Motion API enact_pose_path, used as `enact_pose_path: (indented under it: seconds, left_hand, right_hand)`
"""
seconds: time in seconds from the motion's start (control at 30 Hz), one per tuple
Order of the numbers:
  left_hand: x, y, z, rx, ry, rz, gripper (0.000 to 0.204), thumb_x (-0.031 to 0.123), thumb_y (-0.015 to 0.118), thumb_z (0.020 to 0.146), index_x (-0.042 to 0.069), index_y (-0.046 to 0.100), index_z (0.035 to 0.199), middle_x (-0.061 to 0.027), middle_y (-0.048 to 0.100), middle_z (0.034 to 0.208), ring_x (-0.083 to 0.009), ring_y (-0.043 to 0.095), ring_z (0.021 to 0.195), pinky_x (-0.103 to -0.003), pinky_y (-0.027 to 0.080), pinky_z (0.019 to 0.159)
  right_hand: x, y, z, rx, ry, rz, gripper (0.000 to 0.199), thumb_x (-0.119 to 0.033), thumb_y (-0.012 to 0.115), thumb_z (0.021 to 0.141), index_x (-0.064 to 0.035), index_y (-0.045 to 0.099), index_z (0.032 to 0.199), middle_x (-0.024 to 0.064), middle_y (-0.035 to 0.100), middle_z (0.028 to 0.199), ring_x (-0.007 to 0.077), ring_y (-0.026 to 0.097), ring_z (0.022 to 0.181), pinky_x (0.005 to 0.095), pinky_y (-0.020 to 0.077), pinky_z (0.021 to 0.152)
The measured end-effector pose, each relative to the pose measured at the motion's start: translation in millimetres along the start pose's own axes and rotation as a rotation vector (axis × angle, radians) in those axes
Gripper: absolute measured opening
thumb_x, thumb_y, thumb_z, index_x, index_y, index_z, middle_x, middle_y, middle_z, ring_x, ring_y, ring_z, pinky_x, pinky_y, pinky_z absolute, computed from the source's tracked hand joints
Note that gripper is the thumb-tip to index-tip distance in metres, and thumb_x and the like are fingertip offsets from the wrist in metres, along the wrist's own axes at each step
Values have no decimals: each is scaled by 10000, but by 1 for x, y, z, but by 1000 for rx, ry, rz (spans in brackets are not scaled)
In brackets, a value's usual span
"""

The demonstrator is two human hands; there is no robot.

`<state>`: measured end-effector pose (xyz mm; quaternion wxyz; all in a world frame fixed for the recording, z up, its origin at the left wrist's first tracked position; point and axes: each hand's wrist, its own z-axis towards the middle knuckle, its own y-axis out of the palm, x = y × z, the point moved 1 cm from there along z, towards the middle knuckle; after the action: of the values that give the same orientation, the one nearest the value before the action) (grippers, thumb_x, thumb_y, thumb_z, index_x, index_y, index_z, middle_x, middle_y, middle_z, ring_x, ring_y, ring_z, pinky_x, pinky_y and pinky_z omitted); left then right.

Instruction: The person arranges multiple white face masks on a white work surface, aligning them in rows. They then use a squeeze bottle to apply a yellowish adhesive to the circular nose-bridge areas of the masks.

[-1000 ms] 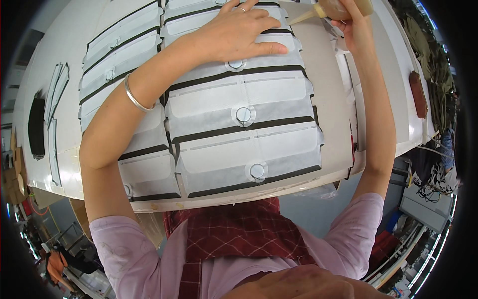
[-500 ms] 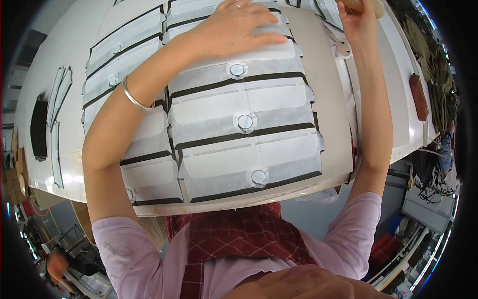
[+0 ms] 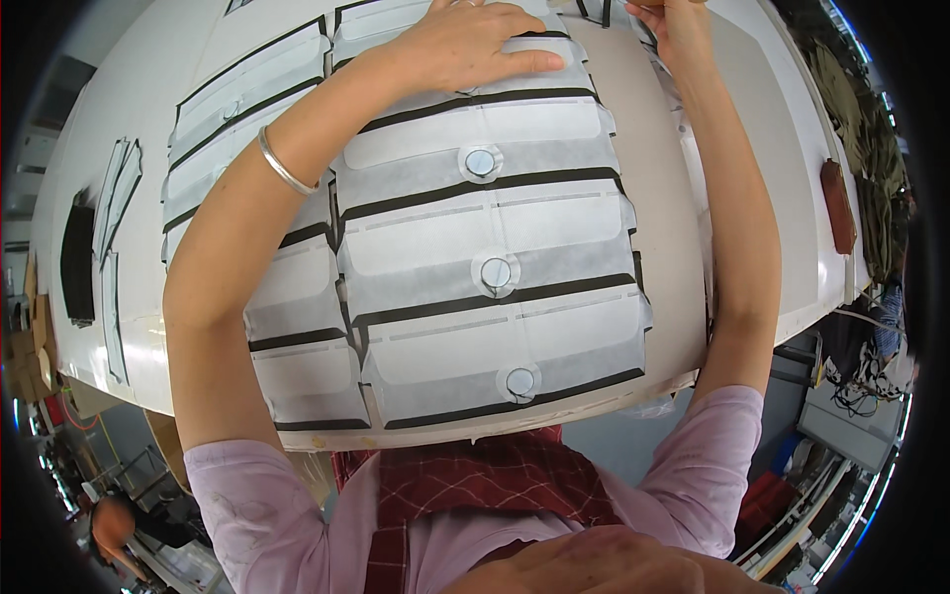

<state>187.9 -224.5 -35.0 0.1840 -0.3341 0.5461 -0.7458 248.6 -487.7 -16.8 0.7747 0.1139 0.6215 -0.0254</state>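
My left hand (image 3: 485,48) lies over the far part of a column of whitish, dark-edged panels (image 3: 435,351), its thumb stretched out and its fingers apart. It holds nothing that I can see. The panels overlap in rows, and each near one carries a small round disc (image 3: 520,382) at its middle. A second column of like panels (image 3: 307,381) runs on the left, partly behind my left forearm. At the top edge, right of the panels, my right hand (image 3: 678,35) is closed around a tan thing, cut off by the picture's edge; its kind is hidden.
Thin pale strips (image 3: 111,297) and a black folded piece (image 3: 77,259) lie at the table's left. On the right are a large grey sheet (image 3: 757,148), a brown pouch (image 3: 838,206) and olive cloth (image 3: 859,168) by the edge. The table's near edge (image 3: 445,434) is close to my body.
My right hand has shifted up and left, and the tan thing has mostly left the picture. The left hand stays over the panels; panels and near table edge appear lower.
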Motion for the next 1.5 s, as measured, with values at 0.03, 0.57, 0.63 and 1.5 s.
enact_pose_path:
  seconds: [0.03,0.57,0.63,1.5]
  left_hand:
    - [2,-1,0,-4,-2,-4,727,635,480,1002,28,584,1388,-213,573,1423,-535,327,1452,-619,255,1188]
    - [5,-3,-1,-36,-22,33,713,622,472,1012,53,546,1435,-204,530,1473,-512,312,1469,-612,239,1199]
    - [4,-3,-2,-32,-15,34,713,623,471,1013,52,545,1434,-205,529,1473,-512,312,1469,-612,238,1198]
    - [234,-41,-90,327,788,-65,315,169,619,846,87,651,1148,-53,683,872,-249,668,1003,-504,349,1162]
  right_hand:
    - [0,-2,1,2,9,-19,405,-351,798,903,-110,654,1196,53,736,991,147,726,790,240,561,577]
    - [-18,-4,-15,-20,33,-80,455,-396,797,896,-126,642,1228,48,740,994,138,723,790,245,570,565]
    - [-18,-8,-15,-25,41,-101,454,-406,796,896,-132,647,1226,43,740,999,136,719,799,247,567,571]
    - [-159,-113,-160,-95,-955,-1821,337,-91,762,734,-88,646,1050,110,615,1031,336,607,1019,427,469,899]
